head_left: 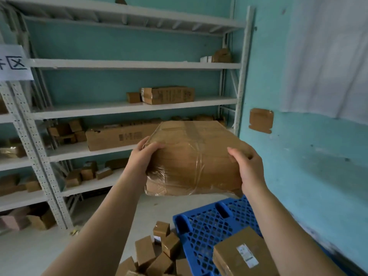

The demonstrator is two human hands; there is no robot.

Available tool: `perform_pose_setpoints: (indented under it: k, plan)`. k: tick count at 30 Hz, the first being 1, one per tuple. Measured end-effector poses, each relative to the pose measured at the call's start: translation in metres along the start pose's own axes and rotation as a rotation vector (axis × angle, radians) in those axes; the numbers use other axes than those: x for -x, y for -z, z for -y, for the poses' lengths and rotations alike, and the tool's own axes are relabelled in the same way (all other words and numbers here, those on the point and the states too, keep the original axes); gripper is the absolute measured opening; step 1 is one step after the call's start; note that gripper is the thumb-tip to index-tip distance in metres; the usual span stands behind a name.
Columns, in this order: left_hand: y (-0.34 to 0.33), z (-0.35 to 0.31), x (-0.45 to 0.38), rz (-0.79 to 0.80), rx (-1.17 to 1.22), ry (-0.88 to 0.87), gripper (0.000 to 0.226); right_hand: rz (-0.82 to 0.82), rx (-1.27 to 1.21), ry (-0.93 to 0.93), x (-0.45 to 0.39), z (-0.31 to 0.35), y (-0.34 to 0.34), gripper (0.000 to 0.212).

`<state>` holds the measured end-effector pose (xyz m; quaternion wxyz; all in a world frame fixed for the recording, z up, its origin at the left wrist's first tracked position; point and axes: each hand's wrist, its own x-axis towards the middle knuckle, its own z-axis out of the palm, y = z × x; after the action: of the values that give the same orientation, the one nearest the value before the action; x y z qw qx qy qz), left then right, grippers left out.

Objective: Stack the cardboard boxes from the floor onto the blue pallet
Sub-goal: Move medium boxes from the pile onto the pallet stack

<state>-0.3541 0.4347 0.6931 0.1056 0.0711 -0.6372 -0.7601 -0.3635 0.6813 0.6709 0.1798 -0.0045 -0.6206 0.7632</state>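
Above the pallet's far end: a large taped cardboard box [196, 158] is held in the air, clear of the floor and of everything else
Left grip: left hand [144, 156] is clamped on the box's near left corner, fingers curled over the top edge
Right grip: right hand [248, 168] is clamped on the near right edge, thumb on top, fingers hidden under the side
Box condition: wrapped in clear tape and film, sides slightly bulged, tilted a little toward the camera; likely to carry fine two-handed
Blue pallet [211, 222]: lies on the floor by the teal wall [298, 156], below and nearer than the held box; most of its grid deck is bare
Done so far: one labelled box [243, 253] is already set on the pallet's near end; nothing seen stacked on it
In hand: held box judged to be second onto the pallet, not yet lowered
Left to do: a heap of small boxes [157, 253] is left on the floor just beside the pallet's left edge; count cannot be told, heap is cut by the frame
Progress estimate: early, most of the floor load judged untransferred
Not in scope: cartons on the shelving [135, 107] behind, presumed stock and not part of the job
Risk: small boxes are piled loose and close to the pallet edge, footing to be watched when stepping in
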Motion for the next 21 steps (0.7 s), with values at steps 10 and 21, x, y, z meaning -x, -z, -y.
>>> perform_pose_setpoints:
  k: [10, 21]
  plan:
    - [-0.013, 0.002, -0.092, 0.261, 0.028, -0.001, 0.060, -0.233, 0.061, 0.091, -0.026, -0.003, -0.026, 0.028]
    - [-0.094, 0.032, -0.150, 0.553, 0.009, 0.020, 0.048, -0.533, 0.113, 0.150, -0.039, -0.012, 0.014, 0.023]
